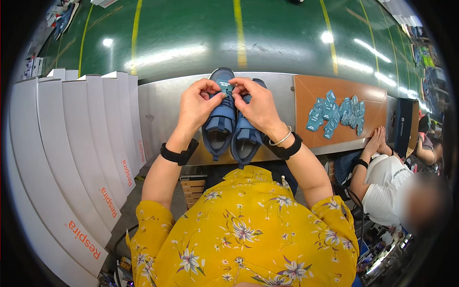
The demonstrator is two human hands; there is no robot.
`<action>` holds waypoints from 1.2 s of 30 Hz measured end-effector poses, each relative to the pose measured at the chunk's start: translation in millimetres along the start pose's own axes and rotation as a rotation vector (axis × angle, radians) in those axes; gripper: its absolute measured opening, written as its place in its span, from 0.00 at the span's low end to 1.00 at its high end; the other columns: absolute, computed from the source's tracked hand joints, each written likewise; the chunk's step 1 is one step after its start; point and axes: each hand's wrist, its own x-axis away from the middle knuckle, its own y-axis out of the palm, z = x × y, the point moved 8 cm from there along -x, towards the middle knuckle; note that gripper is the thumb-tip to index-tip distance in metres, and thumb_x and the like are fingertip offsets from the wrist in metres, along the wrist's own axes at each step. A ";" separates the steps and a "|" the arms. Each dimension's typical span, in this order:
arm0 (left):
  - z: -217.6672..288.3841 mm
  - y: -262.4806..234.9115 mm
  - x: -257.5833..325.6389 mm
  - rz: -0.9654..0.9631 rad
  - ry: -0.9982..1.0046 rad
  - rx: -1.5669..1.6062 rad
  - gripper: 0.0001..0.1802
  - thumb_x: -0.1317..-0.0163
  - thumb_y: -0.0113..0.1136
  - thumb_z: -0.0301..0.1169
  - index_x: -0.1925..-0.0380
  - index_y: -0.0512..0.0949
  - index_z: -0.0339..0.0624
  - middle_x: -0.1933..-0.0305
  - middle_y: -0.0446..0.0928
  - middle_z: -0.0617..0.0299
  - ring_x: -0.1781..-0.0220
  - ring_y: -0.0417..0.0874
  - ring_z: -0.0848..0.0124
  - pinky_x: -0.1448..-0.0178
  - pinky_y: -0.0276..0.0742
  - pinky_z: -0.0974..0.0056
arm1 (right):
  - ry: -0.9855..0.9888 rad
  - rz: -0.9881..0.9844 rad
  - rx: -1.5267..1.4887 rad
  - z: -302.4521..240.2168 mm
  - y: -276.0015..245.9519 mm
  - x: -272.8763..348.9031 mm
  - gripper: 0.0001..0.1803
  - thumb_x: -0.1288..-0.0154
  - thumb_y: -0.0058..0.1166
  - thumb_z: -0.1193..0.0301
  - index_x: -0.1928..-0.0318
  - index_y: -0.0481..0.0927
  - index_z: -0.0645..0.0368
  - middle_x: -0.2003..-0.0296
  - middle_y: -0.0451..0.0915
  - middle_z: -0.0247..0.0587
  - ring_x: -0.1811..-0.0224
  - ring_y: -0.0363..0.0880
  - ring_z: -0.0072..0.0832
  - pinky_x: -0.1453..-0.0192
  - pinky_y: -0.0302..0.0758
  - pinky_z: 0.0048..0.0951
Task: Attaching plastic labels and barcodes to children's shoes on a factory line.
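Two hands [200, 103] [258, 106], one tag [225, 86], two shoes [220, 125] [247, 136]

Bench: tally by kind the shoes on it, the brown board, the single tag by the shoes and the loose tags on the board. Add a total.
Shoes: 2
Board: 1
Single tag: 1
Loose tags: overlapping, not countable
Total: 4, loose tags excluded

A yellow floral top [244, 225], black wristbands [180, 154] and pale bangle [282, 140] are worn.
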 end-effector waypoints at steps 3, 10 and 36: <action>-5.2 -0.5 -0.2 0.004 -0.005 -0.017 0.09 0.44 0.75 0.23 0.64 0.84 0.39 0.66 0.80 0.72 0.68 0.71 0.84 0.63 0.70 0.77 | 0.003 -0.031 -0.015 1.1 3.7 -0.8 0.18 0.39 0.59 0.80 0.47 0.81 0.58 0.66 0.83 0.41 0.62 0.82 0.38 0.53 0.79 0.35; -5.5 2.8 -1.0 0.015 -0.009 -0.009 0.10 0.44 0.75 0.23 0.64 0.84 0.38 0.67 0.80 0.71 0.69 0.73 0.84 0.64 0.72 0.76 | -0.060 -0.007 0.051 -5.6 1.9 2.5 0.17 0.39 0.59 0.78 0.49 0.83 0.58 0.64 0.84 0.42 0.58 0.82 0.39 0.50 0.79 0.36; 44.6 18.8 54.2 -0.250 0.377 -0.550 0.27 0.27 0.55 0.45 0.37 0.76 0.38 0.25 0.68 0.47 0.24 0.65 0.45 0.20 0.57 0.49 | -0.171 -0.122 0.199 18.2 -23.9 81.7 0.37 0.20 0.32 0.42 0.23 0.61 0.54 0.22 0.56 0.51 0.18 0.49 0.47 0.18 0.42 0.49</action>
